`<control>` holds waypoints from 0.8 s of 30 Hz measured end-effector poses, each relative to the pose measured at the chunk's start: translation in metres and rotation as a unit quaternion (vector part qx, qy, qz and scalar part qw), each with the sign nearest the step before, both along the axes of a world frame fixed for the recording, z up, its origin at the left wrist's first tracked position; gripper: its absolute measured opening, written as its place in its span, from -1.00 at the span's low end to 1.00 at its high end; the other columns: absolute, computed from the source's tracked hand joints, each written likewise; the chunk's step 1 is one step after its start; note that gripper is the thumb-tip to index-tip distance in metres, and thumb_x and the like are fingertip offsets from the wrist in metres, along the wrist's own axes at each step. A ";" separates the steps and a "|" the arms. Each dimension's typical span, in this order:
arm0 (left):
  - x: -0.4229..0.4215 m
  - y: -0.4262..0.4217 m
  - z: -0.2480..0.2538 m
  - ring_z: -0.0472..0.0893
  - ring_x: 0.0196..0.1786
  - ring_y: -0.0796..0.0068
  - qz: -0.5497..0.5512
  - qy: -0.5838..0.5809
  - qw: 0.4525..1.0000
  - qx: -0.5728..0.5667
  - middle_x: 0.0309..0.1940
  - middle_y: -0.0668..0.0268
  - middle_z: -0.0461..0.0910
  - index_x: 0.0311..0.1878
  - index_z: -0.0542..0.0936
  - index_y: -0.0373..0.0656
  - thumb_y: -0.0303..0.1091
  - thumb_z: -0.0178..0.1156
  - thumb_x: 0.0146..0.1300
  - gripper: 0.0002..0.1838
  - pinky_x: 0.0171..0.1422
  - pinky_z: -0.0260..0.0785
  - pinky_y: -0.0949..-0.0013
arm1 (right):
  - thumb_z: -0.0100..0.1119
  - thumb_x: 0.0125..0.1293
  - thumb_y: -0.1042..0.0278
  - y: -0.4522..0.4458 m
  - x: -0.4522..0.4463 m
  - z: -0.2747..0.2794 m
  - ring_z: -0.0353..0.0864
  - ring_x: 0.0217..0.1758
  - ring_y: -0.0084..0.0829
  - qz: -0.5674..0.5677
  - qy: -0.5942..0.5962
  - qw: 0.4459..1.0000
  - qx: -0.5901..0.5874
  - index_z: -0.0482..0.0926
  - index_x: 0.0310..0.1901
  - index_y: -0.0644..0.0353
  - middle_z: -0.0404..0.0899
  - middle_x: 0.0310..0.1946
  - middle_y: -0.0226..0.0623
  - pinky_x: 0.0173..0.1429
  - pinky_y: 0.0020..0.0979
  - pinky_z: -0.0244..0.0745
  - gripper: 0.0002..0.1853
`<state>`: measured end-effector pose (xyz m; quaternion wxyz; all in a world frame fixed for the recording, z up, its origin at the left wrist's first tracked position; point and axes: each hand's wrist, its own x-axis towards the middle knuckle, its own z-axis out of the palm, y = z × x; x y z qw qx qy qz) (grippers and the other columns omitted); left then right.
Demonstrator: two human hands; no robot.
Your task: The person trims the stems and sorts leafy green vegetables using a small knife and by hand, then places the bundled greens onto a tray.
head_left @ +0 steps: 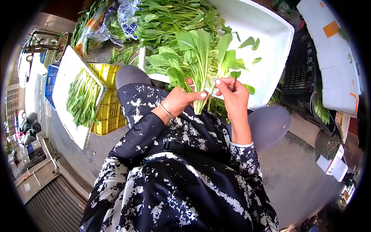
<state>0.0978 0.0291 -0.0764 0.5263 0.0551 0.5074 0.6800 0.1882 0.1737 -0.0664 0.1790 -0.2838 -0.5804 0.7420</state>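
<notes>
My left hand (174,102), with a bangle at the wrist, is closed around the stems of a bunch of leafy greens (198,42). The pale cut ends point down over my lap, and the broad leaves fan upward. My right hand (236,96) is beside it, thumb and fingers pinching a single leafy green stalk (223,63) that leans against the bunch. A thin dark object (234,83) sticks up from the right fingers; its kind cannot be made out. Beyond both hands, a white foam box (266,42) holds a heap of loose greens (166,23).
At left, a white foam lid (62,96) carries trimmed greens (83,98) on top of a yellow crate (110,116). A blue crate (50,83) is behind it. Black crates (299,73) and another white foam box (332,50) stand at right. Plastic bags (125,19) lie upper left.
</notes>
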 end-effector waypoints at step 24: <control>0.000 0.000 -0.007 0.58 -0.22 0.34 0.096 -0.046 0.994 -0.034 -0.23 0.17 0.51 -0.08 0.28 -0.26 -0.38 0.19 0.14 -0.64 -0.23 0.52 0.30 | 0.37 -0.08 0.19 -0.024 0.010 0.004 0.54 -0.45 -0.43 0.114 -0.128 0.943 0.285 0.54 -0.14 0.21 0.58 -0.44 -0.20 -0.28 -0.48 0.44 -0.56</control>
